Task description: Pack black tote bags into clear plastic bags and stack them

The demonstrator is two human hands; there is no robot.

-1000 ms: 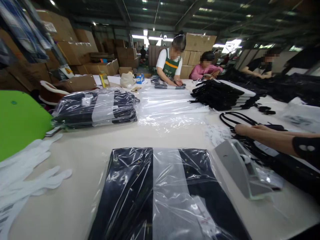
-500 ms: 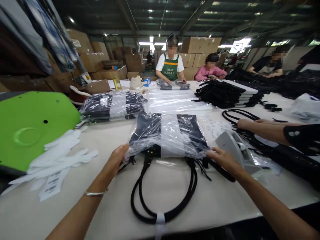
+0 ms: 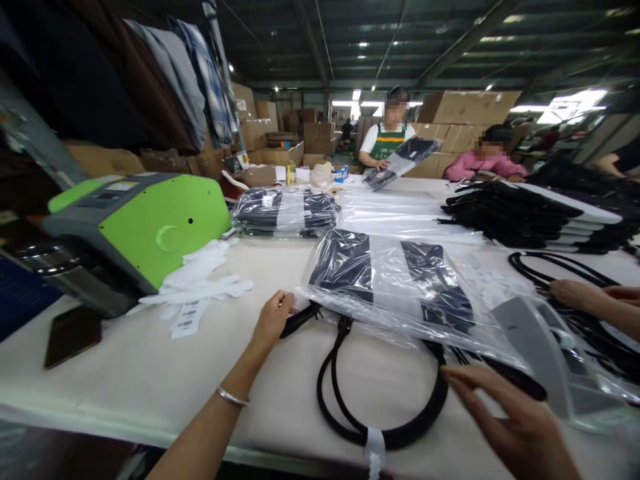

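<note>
A black handbag (image 3: 345, 267) with a white band round it lies before me, its body inside a clear plastic bag (image 3: 400, 317). Its looped black handles (image 3: 330, 407) stick out towards me, tied with a white strip (image 3: 375, 445). My left hand (image 3: 273, 321) is closed at the plastic's near left corner, beside a black strap. At the right side of the loop, my right hand (image 3: 505, 407) pinches the handle between thumb and fingertips.
A green and grey machine (image 3: 165, 227), white gloves (image 3: 200, 287) and a phone (image 3: 73, 337) are at left. A bagged handbag (image 3: 290, 210) lies behind; black bags (image 3: 530, 213) are stacked at right. A grey dispenser (image 3: 535, 347) and a co-worker's hands (image 3: 585, 297) are close on the right.
My right hand has left the plastic's right corner and come down to the handle. The view has swung left. The co-worker across the table has lifted a wrapped bag.
</note>
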